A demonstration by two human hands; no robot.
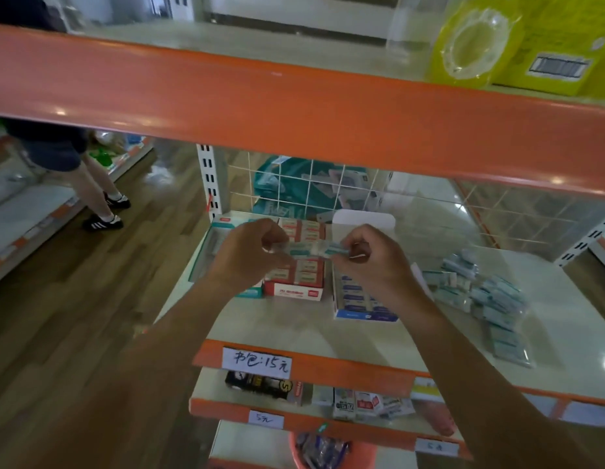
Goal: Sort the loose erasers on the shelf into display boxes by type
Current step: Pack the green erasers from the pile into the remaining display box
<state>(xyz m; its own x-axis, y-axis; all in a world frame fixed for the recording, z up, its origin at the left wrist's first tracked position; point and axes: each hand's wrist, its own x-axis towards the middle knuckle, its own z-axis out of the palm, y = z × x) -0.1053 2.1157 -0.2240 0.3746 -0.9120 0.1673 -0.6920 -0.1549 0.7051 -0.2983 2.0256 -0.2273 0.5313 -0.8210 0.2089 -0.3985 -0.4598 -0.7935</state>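
Here, at a shop's cream shelf with an orange front edge (294, 319), we hold a small teal-and-white eraser in clear wrap (306, 249) between both hands, just above a red cardboard display box (294, 292). The left hand (250, 255) pinches its left end and the right hand (368, 262) pinches its right end, so each grip is closed on the packet. Whether it is one piece or two we cannot tell. The red box is filled with rows of red-and-white erasers. Just to its right stands a blue-and-white display box (362, 308) holding blue-labelled erasers, and to its left a teal-edged white box (206, 255). Well to the right on the same shelf lies a loose heap of teal-and-white wrapped erasers (487, 296). A handwritten white price label (257, 362) sits on the shelf's orange edge.
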